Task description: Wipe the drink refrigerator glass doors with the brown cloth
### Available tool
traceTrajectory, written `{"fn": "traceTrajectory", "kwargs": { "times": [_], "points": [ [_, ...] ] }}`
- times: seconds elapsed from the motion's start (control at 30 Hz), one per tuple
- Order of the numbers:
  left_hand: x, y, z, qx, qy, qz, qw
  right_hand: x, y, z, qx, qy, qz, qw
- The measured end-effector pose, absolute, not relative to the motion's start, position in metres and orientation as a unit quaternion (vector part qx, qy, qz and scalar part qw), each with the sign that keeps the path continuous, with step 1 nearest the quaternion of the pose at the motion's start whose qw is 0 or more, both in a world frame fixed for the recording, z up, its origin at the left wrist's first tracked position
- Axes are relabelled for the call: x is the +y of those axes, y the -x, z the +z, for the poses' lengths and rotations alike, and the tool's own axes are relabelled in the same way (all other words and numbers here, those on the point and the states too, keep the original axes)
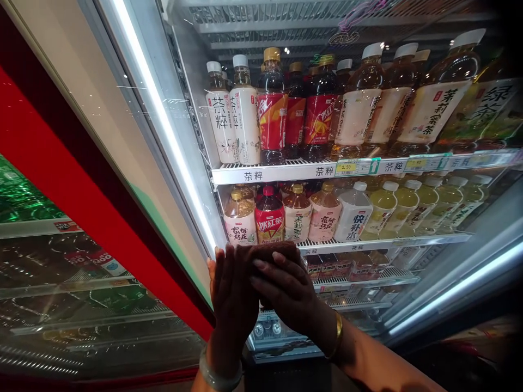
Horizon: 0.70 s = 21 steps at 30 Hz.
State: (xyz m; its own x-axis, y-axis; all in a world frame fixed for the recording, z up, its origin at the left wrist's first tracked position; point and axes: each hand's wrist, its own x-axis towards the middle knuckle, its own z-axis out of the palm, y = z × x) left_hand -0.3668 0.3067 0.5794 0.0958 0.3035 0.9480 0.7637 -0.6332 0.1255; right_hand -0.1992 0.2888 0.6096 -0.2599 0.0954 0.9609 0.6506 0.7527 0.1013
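A folded brown cloth (pixel 278 249) is up against the glass front of a lit drinks cooler, held between both hands. My left hand (pixel 235 294) lies along the cloth's left side, its fingers straight, close together and pointing up. From the right, my right hand (pixel 288 286) lays its fingers across the cloth and grips it. Part of the cloth is hidden beneath the fingers. A pale bangle (pixel 220 375) circles my left wrist, and a gold bracelet (pixel 338 335) is on my right. Just above the hands is a red-labelled tea bottle (pixel 269 218) on a shelf.
Behind the glass, an upper shelf (pixel 278 173) bears white- and red-labelled bottles; a lower shelf (pixel 408 242) holds more. A bright light strip (pixel 163 114) runs down the left side. Left of it, a red frame (pixel 102 201) borders another cooler with green packs (pixel 24 190).
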Motion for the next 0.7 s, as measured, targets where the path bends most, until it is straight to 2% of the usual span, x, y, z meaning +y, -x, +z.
{"fn": "traceTrajectory", "kwargs": {
  "times": [0.17,0.33,0.57,0.7],
  "points": [
    [0.305,0.364,0.594,-0.344,0.720,-0.546,0.256,0.285,0.183,0.613,-0.737,0.271,-0.259,0.562],
    [0.310,0.366,0.579,-0.365,0.706,-0.539,0.279,0.289,0.198,0.624,-0.725,0.267,-0.255,0.581],
    [0.304,0.372,0.574,-0.360,0.733,-0.517,0.256,0.282,0.194,0.593,-0.753,0.275,-0.245,0.545],
    [0.305,0.373,0.574,-0.346,0.738,-0.520,0.255,0.280,0.192,0.601,-0.726,0.305,-0.251,0.563]
  ]
}}
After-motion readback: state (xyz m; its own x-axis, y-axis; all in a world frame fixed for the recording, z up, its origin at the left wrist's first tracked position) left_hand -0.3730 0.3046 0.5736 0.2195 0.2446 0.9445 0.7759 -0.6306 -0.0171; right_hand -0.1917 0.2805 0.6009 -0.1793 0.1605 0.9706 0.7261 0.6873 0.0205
